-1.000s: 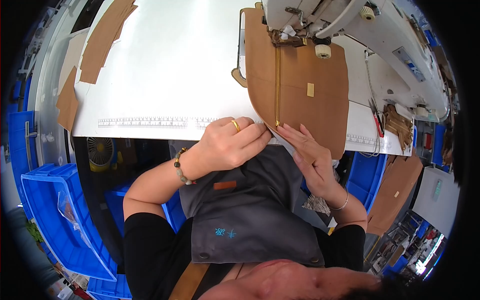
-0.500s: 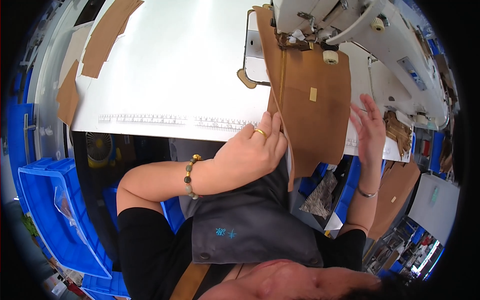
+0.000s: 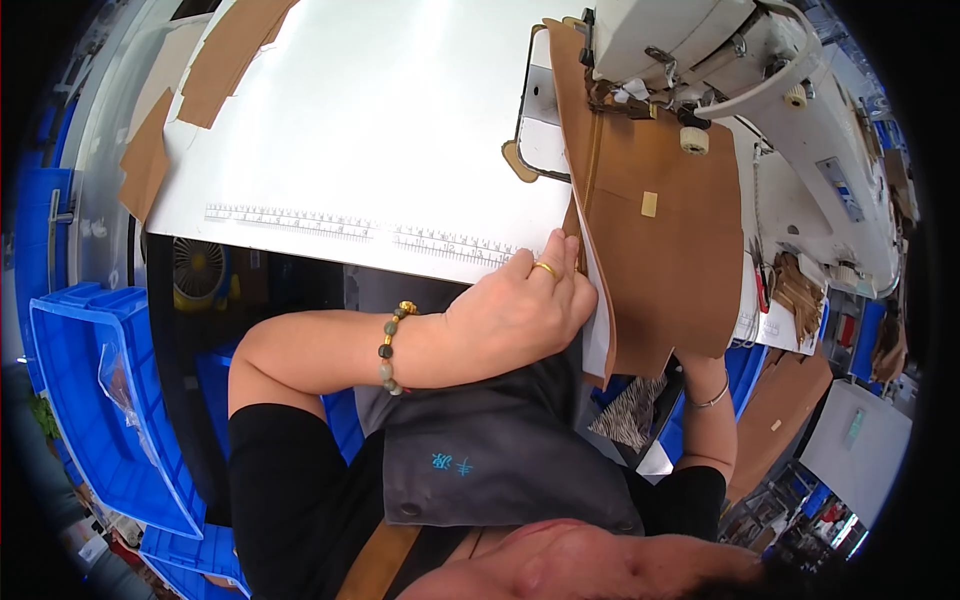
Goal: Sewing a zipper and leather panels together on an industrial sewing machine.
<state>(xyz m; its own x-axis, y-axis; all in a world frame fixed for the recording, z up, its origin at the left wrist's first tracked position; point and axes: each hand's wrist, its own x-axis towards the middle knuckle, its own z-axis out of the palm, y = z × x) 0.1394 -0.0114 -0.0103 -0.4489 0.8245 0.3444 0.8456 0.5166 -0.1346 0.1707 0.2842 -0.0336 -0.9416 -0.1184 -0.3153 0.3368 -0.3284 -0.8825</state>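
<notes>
Brown panel (image 3: 670, 270) is lying mostly to the right of the left fingers, running ahead of them toward the sewing machine (image 3: 660, 40) and hanging past the near edge of the desk (image 3: 350, 120). The left hand (image 3: 520, 315) is keeping its place at the panel's left side, its fingers seemingly grasping the turned-up edge beside the brass-coloured zipper (image 3: 592, 150). What is changing is the right hand (image 3: 702, 370): half a second ago it was hovering open, off the panel's right side; now it is reaching beneath the lower right corner, to the right of the left fingers, and the panel is covering its fingers, so whether they are clenching, pinching or lying loose I cannot tell. More of a white layer (image 3: 597, 335) is showing just beside the left fingers, under the lifted edge. In my judgement, this is meaning that the panel is being handled from both sides, the left fingers steadying the zipper edge while the right hand is probably supporting or turning the overhanging part.
</notes>
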